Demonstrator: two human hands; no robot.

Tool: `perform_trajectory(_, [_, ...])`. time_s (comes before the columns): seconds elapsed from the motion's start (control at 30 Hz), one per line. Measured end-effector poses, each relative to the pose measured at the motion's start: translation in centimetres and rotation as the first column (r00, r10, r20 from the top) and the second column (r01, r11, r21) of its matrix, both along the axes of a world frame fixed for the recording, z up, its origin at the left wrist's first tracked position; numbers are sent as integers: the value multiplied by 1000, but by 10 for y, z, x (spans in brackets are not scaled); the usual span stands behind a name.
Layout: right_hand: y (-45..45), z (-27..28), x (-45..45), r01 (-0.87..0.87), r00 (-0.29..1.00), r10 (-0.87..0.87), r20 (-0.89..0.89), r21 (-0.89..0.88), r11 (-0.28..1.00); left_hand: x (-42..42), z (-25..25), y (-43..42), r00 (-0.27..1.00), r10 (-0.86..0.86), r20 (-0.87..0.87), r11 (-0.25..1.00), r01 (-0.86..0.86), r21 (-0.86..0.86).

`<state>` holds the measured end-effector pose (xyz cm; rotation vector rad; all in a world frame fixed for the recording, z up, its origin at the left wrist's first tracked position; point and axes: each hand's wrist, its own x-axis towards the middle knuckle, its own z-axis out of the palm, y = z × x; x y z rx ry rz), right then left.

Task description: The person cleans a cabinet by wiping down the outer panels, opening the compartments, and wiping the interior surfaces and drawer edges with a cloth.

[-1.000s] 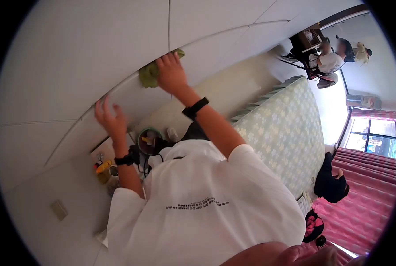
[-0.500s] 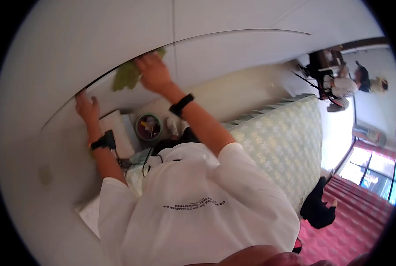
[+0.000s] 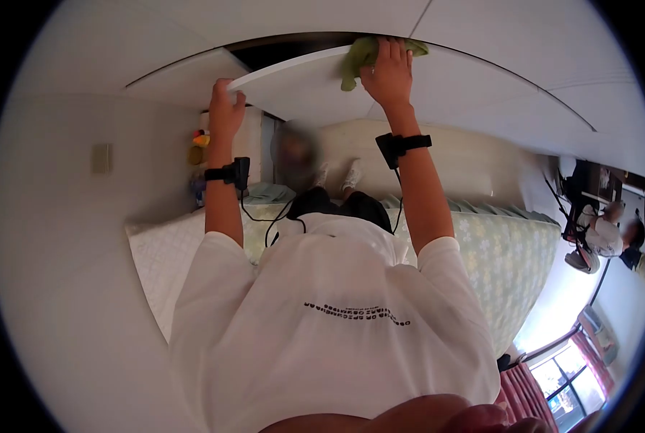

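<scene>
A white cabinet door (image 3: 293, 85) stands ajar, with a dark gap (image 3: 286, 49) along its far side. My left hand (image 3: 225, 108) is closed around the corner of that door, fingers on its edge. Farther right, my right hand (image 3: 389, 76) presses a green cloth (image 3: 360, 59) over the door's upper edge, its fingers bent over the cloth. Part of the cloth hangs out to the left of the hand, and some shows to the right. A black band with a small device sits on each wrist.
Below is a bed with a pale floral mattress (image 3: 506, 267). A blurred round bin (image 3: 295, 153) stands near my feet, beside a white cabinet (image 3: 249, 137). A wall switch (image 3: 101, 159) is at left. Other people (image 3: 602, 234) are at far right, above a curtained window (image 3: 568, 379).
The cabinet door, closed before, has swung partly open. My left hand now grips its corner. My right hand and the cloth appear farther right, as the view has shifted.
</scene>
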<state>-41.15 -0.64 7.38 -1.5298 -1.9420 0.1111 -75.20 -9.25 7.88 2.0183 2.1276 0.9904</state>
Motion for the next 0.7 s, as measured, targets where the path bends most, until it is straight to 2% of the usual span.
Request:
perform_trajectory(0.07, [-8, 5, -16, 32, 999, -32, -1, -17, 999, 0, 3, -6, 998, -56, 23, 998, 56, -5])
perform_trajectory(0.2, [-22, 1, -66, -25, 997, 24, 75, 7, 1000, -3, 7, 0, 995, -30, 97, 997, 36, -62])
perform_trajectory(0.27, [-40, 6, -96, -133, 989, 136, 49, -73, 989, -5, 10, 2, 994, -24, 105, 989, 39, -140])
perform_trajectory(0.3, [-47, 7, -111, -122, 990, 126, 55, -71, 990, -6, 13, 3, 993, -34, 111, 989, 49, -137])
perform_trajectory(0.37, [-59, 11, -131, -249, 968, 247, -49, -48, 967, -9, 18, 4, 996, -44, 82, 976, 61, -209])
perform_trajectory(0.47, [-59, 14, -120, -297, 952, 292, -90, -61, 953, -22, 17, 11, 983, -116, 140, 959, 147, -242])
perform_trajectory(0.6, [-42, 10, -80, -164, 986, 163, -12, -59, 985, -35, 22, 19, 965, -171, 196, 938, 221, -267])
perform_trajectory(0.7, [-29, 6, -45, 23, 1000, -22, 17, -51, 998, -44, 24, 21, 942, -274, 195, 921, 315, -228])
